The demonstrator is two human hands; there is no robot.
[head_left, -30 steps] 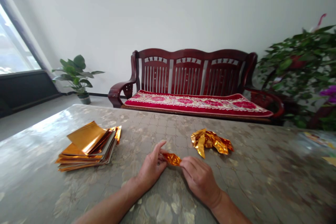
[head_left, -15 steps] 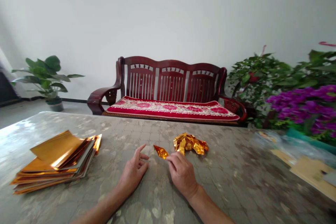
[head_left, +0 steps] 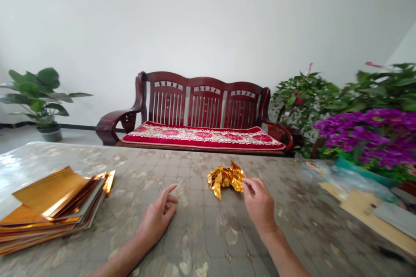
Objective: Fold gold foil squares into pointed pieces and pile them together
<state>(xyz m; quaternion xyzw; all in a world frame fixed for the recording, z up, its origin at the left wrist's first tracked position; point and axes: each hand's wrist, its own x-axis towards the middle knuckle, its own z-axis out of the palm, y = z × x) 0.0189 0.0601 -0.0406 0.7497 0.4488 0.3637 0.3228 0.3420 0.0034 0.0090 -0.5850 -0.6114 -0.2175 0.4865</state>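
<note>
My right hand (head_left: 258,203) pinches the edge of a folded gold foil paper piece (head_left: 238,174), which touches a small heap of crumpled-looking gold foil pieces (head_left: 218,179). Where that piece ends and the heap begins is hard to tell. To the left, my left hand (head_left: 159,212) rests on the patterned table (head_left: 201,229) with its index finger stretched out and the others loosely bent; it holds nothing. Farther left lies a stack of flat gold foil sheets (head_left: 52,190), some with grey backs.
Purple flowers (head_left: 370,136) stand at the right, beside clear plastic wrapping (head_left: 360,179) and brown cardboard (head_left: 364,207). A dark object (head_left: 391,253) lies near the right edge. Behind the table is a wooden bench (head_left: 204,104) with a red patterned cushion (head_left: 201,135).
My right hand has moved right and carried the folded foil piece from between my hands to the heap. My left hand stays on the table. The camera view has turned slightly right.
</note>
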